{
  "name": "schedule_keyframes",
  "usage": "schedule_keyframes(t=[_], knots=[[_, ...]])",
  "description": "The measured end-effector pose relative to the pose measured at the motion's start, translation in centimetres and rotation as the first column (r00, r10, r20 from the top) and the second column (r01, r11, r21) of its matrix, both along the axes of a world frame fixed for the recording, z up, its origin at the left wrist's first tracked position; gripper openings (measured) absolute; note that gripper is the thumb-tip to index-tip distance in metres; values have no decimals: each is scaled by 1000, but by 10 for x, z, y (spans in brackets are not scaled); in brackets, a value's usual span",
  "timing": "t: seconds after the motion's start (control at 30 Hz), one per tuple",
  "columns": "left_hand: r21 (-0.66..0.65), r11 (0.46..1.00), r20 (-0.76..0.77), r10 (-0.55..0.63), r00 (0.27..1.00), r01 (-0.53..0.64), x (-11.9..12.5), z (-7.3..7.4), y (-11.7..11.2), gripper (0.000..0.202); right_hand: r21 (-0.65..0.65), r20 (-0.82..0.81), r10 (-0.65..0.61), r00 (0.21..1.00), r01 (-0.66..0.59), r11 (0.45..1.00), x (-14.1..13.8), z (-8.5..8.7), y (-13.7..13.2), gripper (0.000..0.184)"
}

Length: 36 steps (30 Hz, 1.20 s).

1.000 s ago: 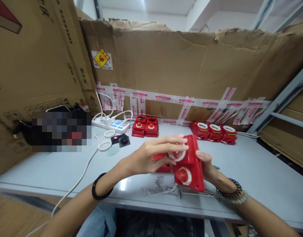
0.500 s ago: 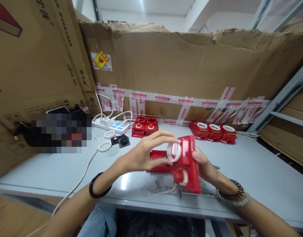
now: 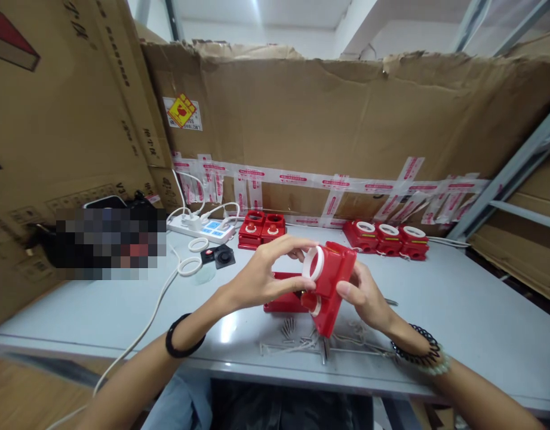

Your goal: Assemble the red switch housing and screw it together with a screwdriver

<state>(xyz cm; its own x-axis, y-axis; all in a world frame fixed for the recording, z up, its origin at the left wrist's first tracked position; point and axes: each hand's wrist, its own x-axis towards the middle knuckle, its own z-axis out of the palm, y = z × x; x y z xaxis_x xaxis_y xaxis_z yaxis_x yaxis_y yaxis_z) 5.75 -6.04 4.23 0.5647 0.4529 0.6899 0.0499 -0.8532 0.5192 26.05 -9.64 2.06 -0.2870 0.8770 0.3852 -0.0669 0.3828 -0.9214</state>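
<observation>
A red plastic housing cover (image 3: 332,272) with a red knob (image 3: 309,301) is held tilted above the table. My right hand (image 3: 368,295) grips its right edge, with the thumb on the front and the other fingers mostly behind. My left hand (image 3: 266,272) pinches a white ring (image 3: 313,263) between thumb and fingers, against the cover's round opening. Whether the ring is seated there I cannot tell. Beneath and behind lies an open red box base (image 3: 283,301), partly hidden by the hand and cover. Several screws (image 3: 288,326) lie in front of it.
Two red units (image 3: 262,229) stand beside a white power strip (image 3: 200,227). Three red units with white rings (image 3: 389,240) sit at the back right. Loose white rings (image 3: 189,266) and black square parts (image 3: 224,255) lie left. Cardboard (image 3: 279,119) walls the back.
The cover has swung round and tilted, its lower end moving left and up. My right thumb now shows on its front face. My left hand stays at the white ring.
</observation>
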Motion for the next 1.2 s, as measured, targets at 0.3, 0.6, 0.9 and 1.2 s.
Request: schedule_keyframes(t=[0.3, 0.6, 0.9, 1.2], knots=[[445, 895, -205, 82, 975, 18, -8, -2, 2, 32, -474, -139, 250, 958, -285, 833, 1, 15, -4, 56], [69, 996, -52, 55, 997, -52, 0, 0, 0, 48, -250, -57, 82, 995, -94, 964, 2, 0, 0, 47], [540, 842, -181, 111, 977, 4, -2, -5, -7, 32, -724, -154, 326, 933, -331, 605, 12, 3, 2, 82], [171, 984, -82, 58, 995, -43, -3, 0, -2, 62, -348, -138, 150, 979, -190, 918, 1, 6, -4, 48]])
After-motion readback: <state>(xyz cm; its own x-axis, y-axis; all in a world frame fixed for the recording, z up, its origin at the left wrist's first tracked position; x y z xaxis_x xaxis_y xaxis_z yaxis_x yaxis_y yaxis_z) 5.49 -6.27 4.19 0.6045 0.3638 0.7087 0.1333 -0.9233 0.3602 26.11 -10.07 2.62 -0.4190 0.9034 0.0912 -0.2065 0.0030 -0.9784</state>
